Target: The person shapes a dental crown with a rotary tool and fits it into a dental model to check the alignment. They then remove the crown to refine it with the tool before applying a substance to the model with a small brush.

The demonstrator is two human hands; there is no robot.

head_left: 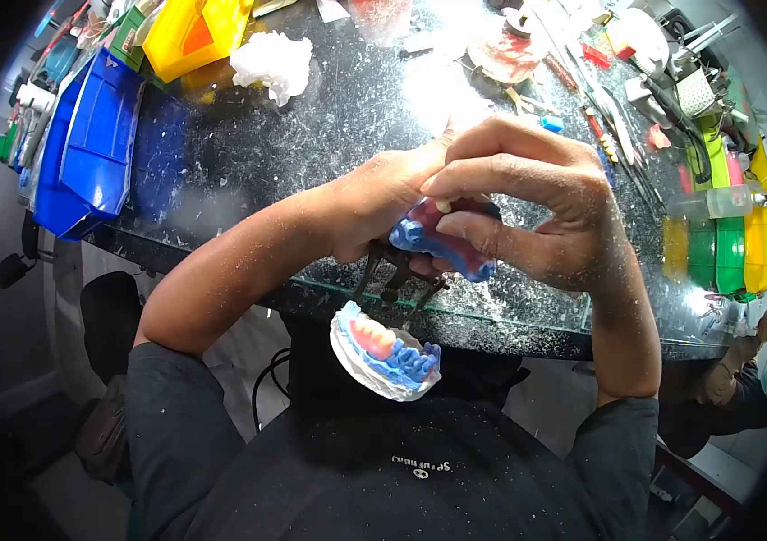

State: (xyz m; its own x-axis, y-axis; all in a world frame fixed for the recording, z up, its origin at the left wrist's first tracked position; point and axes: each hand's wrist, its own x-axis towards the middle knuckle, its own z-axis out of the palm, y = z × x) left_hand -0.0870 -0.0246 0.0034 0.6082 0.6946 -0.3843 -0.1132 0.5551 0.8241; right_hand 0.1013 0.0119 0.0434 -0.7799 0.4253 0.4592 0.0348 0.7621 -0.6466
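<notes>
Head view: dental model (442, 239) gripped between left hand (383, 194) and right hand (537, 203).

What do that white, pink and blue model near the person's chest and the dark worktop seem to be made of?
The dental model: its white base looks like matte, chalky plaster; the pink part looks like smooth, slightly glossy wax or acrylic with pale teeth; the blue part looks like matte, lumpy putty or wax. I cannot tell which. The worktop looks like dark polished stone or glass: it reflects light, its edge looks greenish, and white dust covers it.
</notes>
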